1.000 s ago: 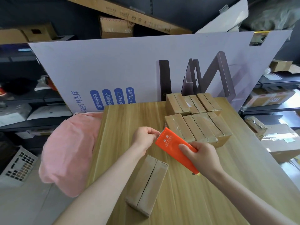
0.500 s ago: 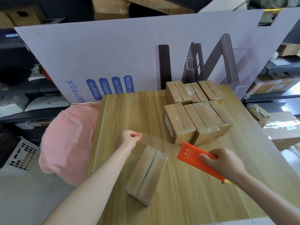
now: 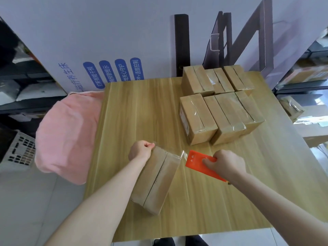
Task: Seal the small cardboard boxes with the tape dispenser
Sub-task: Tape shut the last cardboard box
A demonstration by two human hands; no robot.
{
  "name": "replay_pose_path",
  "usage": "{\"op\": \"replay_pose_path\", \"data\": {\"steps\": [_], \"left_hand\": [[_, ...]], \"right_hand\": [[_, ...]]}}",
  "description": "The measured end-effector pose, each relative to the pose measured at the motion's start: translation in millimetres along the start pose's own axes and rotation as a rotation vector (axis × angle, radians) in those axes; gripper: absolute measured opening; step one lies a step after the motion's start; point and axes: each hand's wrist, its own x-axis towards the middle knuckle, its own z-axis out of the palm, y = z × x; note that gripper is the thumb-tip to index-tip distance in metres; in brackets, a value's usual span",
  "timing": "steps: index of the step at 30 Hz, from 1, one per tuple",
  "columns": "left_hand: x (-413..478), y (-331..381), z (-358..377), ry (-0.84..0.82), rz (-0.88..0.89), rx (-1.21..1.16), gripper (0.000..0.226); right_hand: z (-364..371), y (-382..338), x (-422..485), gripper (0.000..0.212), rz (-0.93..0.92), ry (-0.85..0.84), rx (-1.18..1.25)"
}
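- The untaped box (image 3: 156,180) lay flat near the front middle of the desk (image 3: 142,112), its centre seam bare along most of its length.
- A strip of clear tape (image 3: 183,155) was stretched taut over the box's far end, between the two hands.
- The left hand (image 3: 141,153) sat at the box's far left corner, its grip closed and apparently pinching the tape's free end.
- The right hand (image 3: 225,166) was just right of the box, its grip clamped round the orange tape dispenser (image 3: 200,162).
- Step in hand, by my reading: laying a strip on this last open box.
- The next move would call for keeping the tape tight, lowering it squarely onto the cardboard, pressing it down, then tearing it at the dispenser's edge. The long seam was not yet covered.
- Counted: one untaped box, one dispenser, one drawn strip, two hands.
- The taped boxes (image 3: 197,118) stood at the desk's far right in two rows of three. That made six, though glossy tape blurred some edges.
- Beyond the desk: one pink cloth (image 3: 67,135) at its left edge, one white printed board (image 3: 106,41) behind, and one perforated crate (image 3: 16,153) on the floor.
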Motion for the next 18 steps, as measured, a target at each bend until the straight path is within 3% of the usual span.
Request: {"op": "replay_pose_path", "data": {"steps": [4,8,10,13,18], "left_hand": [[3,-3,12,0.003,0.041,0.045,0.015],[3,-4,7,0.02,0.076,0.129,0.065],[-7,-6,12,0.027,0.099,0.025,0.056],[-34,-19,24,-0.115,0.138,-0.014,0.053],[-37,-21,28,-0.071,0.143,-0.02,0.044]], "right_hand": [[9,-16,7,0.046,-0.019,-0.005,-0.01],[10,-18,13,0.045,-0.041,0.029,-0.04],[9,-19,13,0.044,-0.051,0.03,-0.053],[5,-25,16,0.044,-0.083,0.02,-0.086],[-6,-41,22,0.042,-0.115,0.014,-0.133]]}}
